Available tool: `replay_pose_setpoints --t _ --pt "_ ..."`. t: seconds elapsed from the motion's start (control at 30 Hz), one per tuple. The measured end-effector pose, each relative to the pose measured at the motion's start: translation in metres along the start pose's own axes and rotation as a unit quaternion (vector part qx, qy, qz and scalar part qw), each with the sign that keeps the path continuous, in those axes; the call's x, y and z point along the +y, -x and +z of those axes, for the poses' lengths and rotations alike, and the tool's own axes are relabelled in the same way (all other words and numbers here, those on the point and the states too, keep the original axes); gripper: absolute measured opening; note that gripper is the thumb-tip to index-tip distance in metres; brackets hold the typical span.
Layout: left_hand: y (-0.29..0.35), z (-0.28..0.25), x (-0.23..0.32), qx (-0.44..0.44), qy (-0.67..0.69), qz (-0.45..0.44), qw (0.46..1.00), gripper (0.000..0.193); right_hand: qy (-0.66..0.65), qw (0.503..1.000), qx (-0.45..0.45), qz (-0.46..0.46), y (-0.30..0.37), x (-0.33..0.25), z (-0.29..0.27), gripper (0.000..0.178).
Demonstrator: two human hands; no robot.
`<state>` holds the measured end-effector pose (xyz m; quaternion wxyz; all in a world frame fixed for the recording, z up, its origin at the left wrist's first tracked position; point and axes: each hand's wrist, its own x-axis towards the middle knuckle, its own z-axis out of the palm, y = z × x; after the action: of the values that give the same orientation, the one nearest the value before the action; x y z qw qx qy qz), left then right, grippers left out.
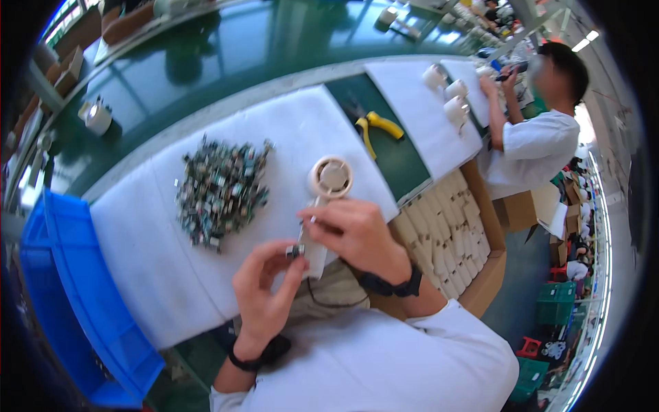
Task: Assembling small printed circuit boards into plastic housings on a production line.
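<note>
Fingers of my left hand (264, 292) are clamped on a small part (296, 251), above the near edge of the surface (158, 288). Those of my right hand (362, 233) bunch just beyond, by a thin strip (301, 232); whether they grip it I cannot tell. My right hand covers some of the white fan (333, 176). Leftward, a heap (223, 192) of parts, then a blue bin (93, 275); rightward, pliers (374, 120), a carton (486, 278) of white pieces (449, 233) and a co-worker (532, 147).

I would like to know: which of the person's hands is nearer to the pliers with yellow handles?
Right. The right hand is below the pliers in the picture; the left hand is lower and farther left, pinching a small part.
</note>
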<state>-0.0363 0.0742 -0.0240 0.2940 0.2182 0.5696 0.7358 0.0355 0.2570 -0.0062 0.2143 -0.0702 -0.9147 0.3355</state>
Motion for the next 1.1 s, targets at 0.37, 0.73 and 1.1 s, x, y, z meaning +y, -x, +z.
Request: replay_pose_setpoints --t 0.37,0.73,1.1 --pt "-0.008 0.001 -0.004 0.004 0.054 0.018 0.998 0.028 -0.031 0.998 0.013 0.047 0.002 0.000 0.000 0.015" --pt "-0.004 0.000 -0.008 -0.010 -0.009 0.060 0.998 0.028 0.034 0.999 -0.001 0.002 -0.001 -0.004 -0.001 0.013" --pt "-0.009 0.006 -0.010 0.056 -0.008 0.074 0.996 0.030 -0.112 0.989 0.014 0.098 0.014 -0.016 0.003 0.011"
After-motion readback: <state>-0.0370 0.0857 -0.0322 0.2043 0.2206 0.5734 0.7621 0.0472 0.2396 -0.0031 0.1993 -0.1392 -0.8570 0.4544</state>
